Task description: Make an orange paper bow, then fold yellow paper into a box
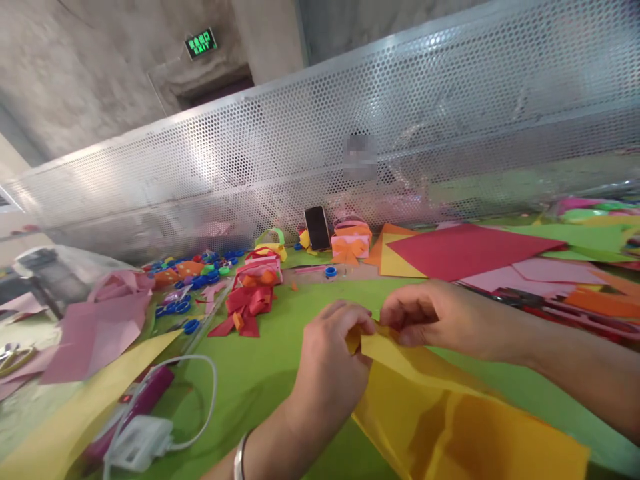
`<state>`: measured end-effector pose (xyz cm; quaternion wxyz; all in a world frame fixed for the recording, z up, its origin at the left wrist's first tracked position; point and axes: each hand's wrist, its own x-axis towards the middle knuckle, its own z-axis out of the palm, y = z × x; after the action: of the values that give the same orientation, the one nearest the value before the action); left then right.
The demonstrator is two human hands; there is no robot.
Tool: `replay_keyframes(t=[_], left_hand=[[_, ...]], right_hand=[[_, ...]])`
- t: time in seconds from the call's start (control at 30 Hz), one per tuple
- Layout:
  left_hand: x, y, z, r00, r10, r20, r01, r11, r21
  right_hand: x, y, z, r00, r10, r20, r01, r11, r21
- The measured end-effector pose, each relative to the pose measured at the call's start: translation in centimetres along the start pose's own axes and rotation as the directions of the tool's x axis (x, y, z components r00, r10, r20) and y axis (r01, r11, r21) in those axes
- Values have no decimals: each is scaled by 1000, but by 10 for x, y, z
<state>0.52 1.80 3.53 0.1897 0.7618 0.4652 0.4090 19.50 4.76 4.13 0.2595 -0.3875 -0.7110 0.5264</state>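
Observation:
A creased sheet of yellow paper lies folded over the green table surface, its far end lifted between my hands. My left hand pinches the upper left corner, where the paper bends into a small loop. Close beside it, my right hand grips the same end with thumb and curled fingers. The fingertips of both hands nearly meet, and part of the fold is hidden behind them. A silver bracelet circles my left wrist.
Red paper bows and a pink paper basket stand beyond my hands, near a leaning phone. Pink-handled scissors and a red sheet lie right. A white charger with cable sits left. A perforated metal panel runs behind.

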Motion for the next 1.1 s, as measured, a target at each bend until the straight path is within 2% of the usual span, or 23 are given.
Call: replay_keyframes(t=[0.1, 0.23, 0.33, 0.43, 0.53, 0.63, 0.8, 0.9, 1.03, 1.1], left_hand=[[0, -2, 1, 1000, -21, 13, 21, 1000, -19], [1, -2, 2, 988, -152, 27, 153, 987, -50], [1, -1, 2, 970, -237, 60, 243, 963, -114], [2, 1, 3, 955, -289, 73, 297, 942, -157], [3, 4, 4, 922, -351, 165, 384, 885, -263], [5, 7, 2, 877, -405, 260, 478, 791, -381], [6, 8, 0, 822, -444, 357, 570, 647, -506], [5, 6, 0, 805, -463, 370, 593, 622, -512], [6, 4, -1, 766, -494, 411, 642, 598, -479], [5, 1, 0, 762, -500, 411, 647, 588, -485]], right_hand=[[-1, 0, -2, 1000, 11, 4, -11, 1000, -27], [-6, -4, -8, 1000, 10, 12, -8, 984, -177], [-12, -12, -6, 999, -30, 17, 33, 979, -199], [-17, -19, 5, 991, -54, -119, 5, 926, -378], [-17, -21, 17, 936, -114, -332, -129, 767, -628], [-16, -18, 21, 888, -186, -421, -207, 656, -726], [-15, -16, 20, 879, -205, -431, -230, 608, -760], [-15, -17, 19, 897, -199, -396, -194, 626, -755], [-15, -16, 16, 897, -275, -347, -86, 660, -746], [-16, -15, 15, 900, -288, -325, -55, 667, -743]])
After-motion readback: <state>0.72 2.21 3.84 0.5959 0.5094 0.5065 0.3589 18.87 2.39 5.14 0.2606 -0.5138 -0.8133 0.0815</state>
